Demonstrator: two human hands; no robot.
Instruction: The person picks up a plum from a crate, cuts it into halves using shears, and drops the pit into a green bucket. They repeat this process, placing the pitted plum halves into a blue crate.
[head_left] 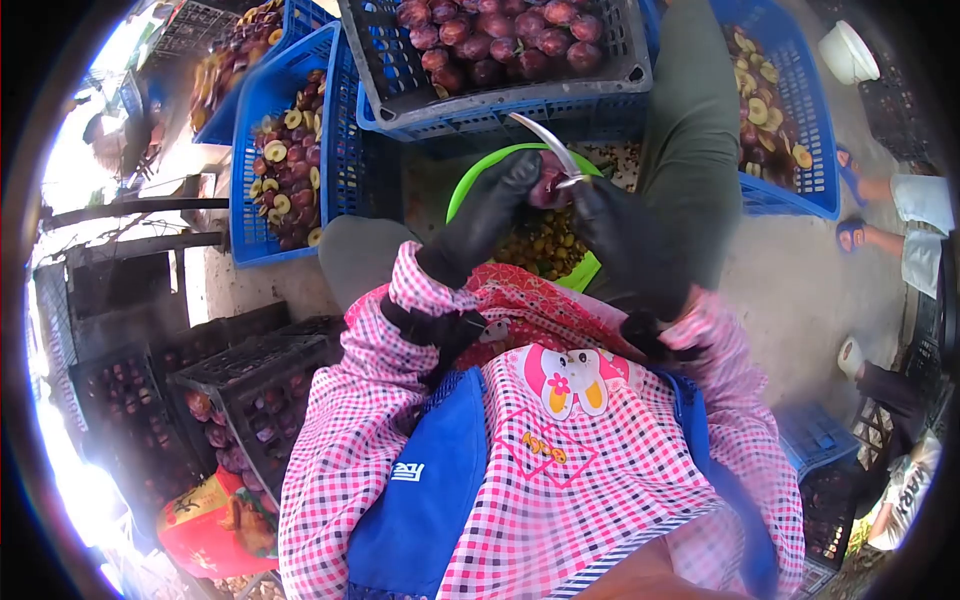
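My left hand (505, 190), in a black glove, is closed round a dark red plum (549, 182). In my black-gloved right hand (608, 215) is a knife (545, 138) with a curved silver blade, which lies against or just over the plum. Both hands are above a bright green basin (470, 181) that holds many small yellow-brown pieces. Just beyond the basin stands a black crate (400, 103) of whole plums, resting on a blue crate (510, 118).
Blue crates with cut plums stand at the left (243, 180) and right (822, 150). Black crates (250, 375) of plums and a red bag (215, 530) are at lower left. A white bucket (848, 53) is at upper right. Other people's legs (875, 185) show at the right.
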